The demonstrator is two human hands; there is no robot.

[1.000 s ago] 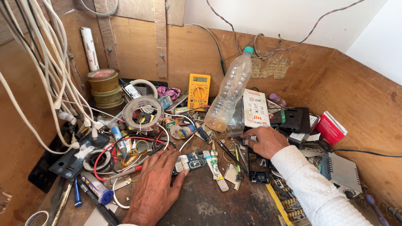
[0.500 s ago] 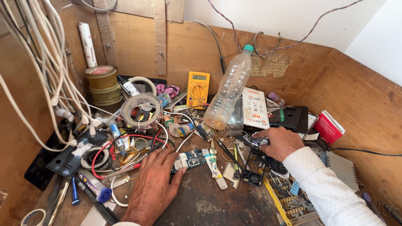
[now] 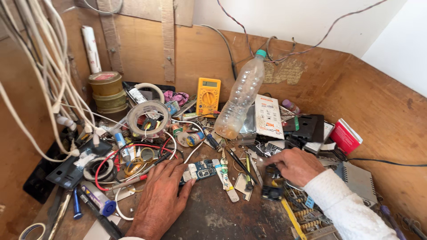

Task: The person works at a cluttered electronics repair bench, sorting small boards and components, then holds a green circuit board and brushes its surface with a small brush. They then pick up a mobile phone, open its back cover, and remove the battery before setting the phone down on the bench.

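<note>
Resting flat and unclenched on a dark, cluttered workbench [image 3: 213, 222], the left hand [image 3: 160, 200] touches a small blue circuit board [image 3: 200, 170] with its fingertips, holding nothing. The right hand [image 3: 296, 165], in a white sleeve, curls over small dark parts near a black block [image 3: 271, 192]; whether it grips anything cannot be told. A clear plastic bottle [image 3: 240, 100] leans behind, beside a yellow multimeter [image 3: 207, 96].

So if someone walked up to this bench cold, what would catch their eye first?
Probably the clear plastic bottle with a green cap leaning against the wooden back wall, with the yellow multimeter just left of it. Next, the bundle of white cables hanging at far left. Below, the left hand rests beside a small blue circuit board, and the right hand reaches into the clutter.
</note>
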